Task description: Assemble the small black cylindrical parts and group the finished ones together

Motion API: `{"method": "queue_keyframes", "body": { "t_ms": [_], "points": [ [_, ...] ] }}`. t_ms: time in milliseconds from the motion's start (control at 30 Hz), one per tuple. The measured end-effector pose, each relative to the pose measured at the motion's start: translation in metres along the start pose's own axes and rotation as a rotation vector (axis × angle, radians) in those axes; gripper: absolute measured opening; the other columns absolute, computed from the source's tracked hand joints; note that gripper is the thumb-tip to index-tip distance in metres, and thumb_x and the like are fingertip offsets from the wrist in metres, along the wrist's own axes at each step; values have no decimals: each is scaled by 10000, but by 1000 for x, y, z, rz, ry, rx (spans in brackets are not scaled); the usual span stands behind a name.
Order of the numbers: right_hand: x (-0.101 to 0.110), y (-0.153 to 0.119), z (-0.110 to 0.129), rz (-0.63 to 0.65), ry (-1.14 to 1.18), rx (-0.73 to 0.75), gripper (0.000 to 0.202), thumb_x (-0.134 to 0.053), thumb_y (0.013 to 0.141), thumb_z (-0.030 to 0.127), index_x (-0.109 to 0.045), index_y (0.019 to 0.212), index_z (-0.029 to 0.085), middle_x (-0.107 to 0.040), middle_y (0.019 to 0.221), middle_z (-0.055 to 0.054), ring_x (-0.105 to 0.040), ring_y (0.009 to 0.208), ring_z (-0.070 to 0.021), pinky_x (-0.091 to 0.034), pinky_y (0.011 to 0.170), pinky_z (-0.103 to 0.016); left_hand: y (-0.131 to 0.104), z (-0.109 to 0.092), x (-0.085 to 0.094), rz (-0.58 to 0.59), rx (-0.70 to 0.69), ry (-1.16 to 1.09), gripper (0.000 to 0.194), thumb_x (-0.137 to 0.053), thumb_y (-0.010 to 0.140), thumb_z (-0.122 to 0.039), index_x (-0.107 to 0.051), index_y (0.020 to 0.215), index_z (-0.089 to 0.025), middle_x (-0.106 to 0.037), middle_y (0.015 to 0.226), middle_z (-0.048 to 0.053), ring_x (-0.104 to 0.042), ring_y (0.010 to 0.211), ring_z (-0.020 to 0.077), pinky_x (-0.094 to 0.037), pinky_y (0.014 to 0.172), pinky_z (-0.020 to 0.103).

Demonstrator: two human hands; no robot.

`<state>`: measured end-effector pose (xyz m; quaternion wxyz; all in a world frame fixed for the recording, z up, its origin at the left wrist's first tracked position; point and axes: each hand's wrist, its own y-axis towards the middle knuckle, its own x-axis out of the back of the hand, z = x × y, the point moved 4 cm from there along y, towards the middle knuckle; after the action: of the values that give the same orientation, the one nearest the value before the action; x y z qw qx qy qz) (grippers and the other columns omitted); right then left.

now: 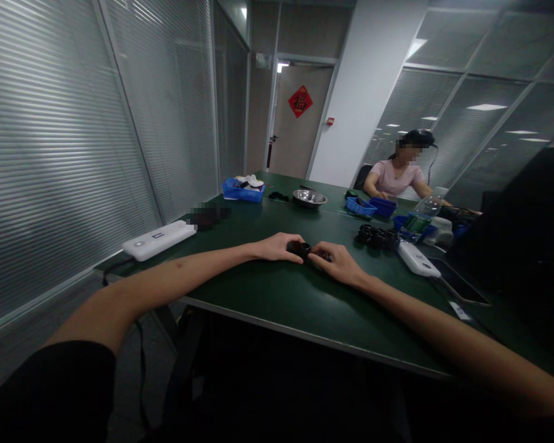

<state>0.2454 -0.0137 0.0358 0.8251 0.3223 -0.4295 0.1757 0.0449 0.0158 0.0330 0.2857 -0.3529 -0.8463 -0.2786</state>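
Note:
Over the green table, my left hand has its thumb and fingers closed around a small black rounded part with a ring-like end. What kind of part it is cannot be made out. My right hand is just to the right, its fingers curled and fingertips close to the black part. Something dark shows beneath those fingers, mostly hidden by them. To the right of my hands lies a cluster of similar-looking black round parts.
A metal bowl and a filled blue basket stand farther back. White power banks flank my arms. On the right are a plastic bottle, blue trays and a phone. Another person sits across the table.

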Motion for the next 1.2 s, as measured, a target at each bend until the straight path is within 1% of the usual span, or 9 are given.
{"method": "queue_keyframes", "body": {
  "t_ms": [467, 600, 800, 900, 1000, 1100, 1200],
  "points": [
    [2, 0, 1, -4, -5, 54, 268, -578, 1000, 411, -725, 944, 194, -736, 922, -49, -646, 783, -193, -466, 711, -305, 0, 1, 0, 5, 3, -23, 482, -792, 830, -425, -646, 1198, -151, -681, 1110, 82, -634, 998, 217, -453, 873, 331],
    [3, 1, 1, -8, -22, 57, 270, -544, 1011, 380, -730, 936, 198, -740, 937, -54, -665, 823, -203, -470, 739, -312, 1, 3, -1, 8, -1, -19, 469, -795, 830, -405, -651, 1199, -154, -683, 1098, 72, -633, 999, 212, -455, 878, 327],
    [3, 1, 1, -2, -16, 42, 271, -528, 1011, 364, -722, 936, 191, -735, 924, -55, -656, 808, -198, -465, 727, -310, 1, 3, -1, 6, -6, 15, 462, -789, 836, -398, -645, 1192, -143, -684, 1108, 82, -636, 1012, 219, -458, 876, 331],
    [1, 0, 0, -6, -27, 24, 257, -555, 998, 383, -714, 946, 188, -721, 885, -43, -630, 758, -186, -450, 685, -302, 1, 4, -1, -1, -12, 8, 448, -793, 831, -398, -648, 1169, -142, -686, 1088, 78, -638, 1006, 217, -460, 874, 328],
    [0, -1, 0, -10, -33, 14, 275, -596, 980, 436, -699, 949, 183, -700, 842, -34, -600, 714, -175, -434, 653, -294, 1, 4, -1, 2, -14, 8, 460, -790, 834, -406, -645, 1181, -141, -686, 1087, 78, -639, 1003, 215, -463, 867, 325],
    [0, -1, 1, -10, -28, 10, 313, -618, 969, 486, -696, 938, 184, -696, 837, -32, -585, 701, -170, -425, 647, -292, 1, 2, 0, 8, -13, 21, 465, -790, 835, -409, -643, 1187, -143, -686, 1106, 81, -641, 1014, 217, -464, 867, 323],
    [0, -1, 2, -10, -24, 20, 317, -610, 975, 492, -689, 931, 189, -696, 843, -32, -586, 709, -170, -424, 654, -293, 0, 1, 1, 9, -9, 24, 461, -789, 835, -415, -645, 1181, -147, -687, 1107, 79, -641, 1019, 220, -463, 873, 328]
  ]
}}
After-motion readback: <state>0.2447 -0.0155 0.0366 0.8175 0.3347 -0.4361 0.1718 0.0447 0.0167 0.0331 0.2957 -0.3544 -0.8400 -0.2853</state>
